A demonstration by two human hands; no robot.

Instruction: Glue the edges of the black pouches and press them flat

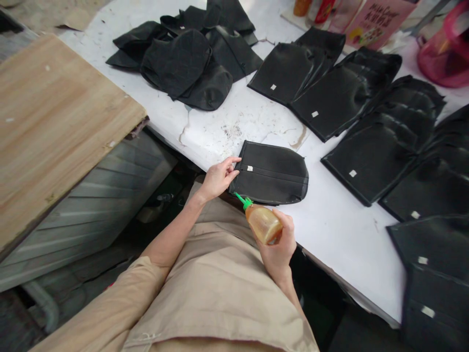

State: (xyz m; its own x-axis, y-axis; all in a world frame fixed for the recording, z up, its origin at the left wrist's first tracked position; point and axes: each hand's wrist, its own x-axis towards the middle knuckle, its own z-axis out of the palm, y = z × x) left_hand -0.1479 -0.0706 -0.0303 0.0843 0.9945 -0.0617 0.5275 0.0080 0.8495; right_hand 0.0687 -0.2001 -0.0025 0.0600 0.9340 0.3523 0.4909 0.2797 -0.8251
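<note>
A black stitched leather-like piece (273, 181), rounded at its right end, lies at the table's front edge with a small white tag near its left side. My left hand (219, 178) grips its left edge between thumb and fingers. In my right hand (282, 244) is a squeeze bottle (264, 222) of amber liquid, tilted with its green nozzle (244, 200) pointing up and left. The nozzle tip is at the piece's lower left corner; whether it touches cannot be made out.
Loose black pieces (183, 63) lie heaped at the back left. Overlapping stacks of tagged black pieces (330, 102) run along the right. A wooden board (62, 112) stands at left. Behind are a pink box (381, 22) and a pink plastic container (445, 54).
</note>
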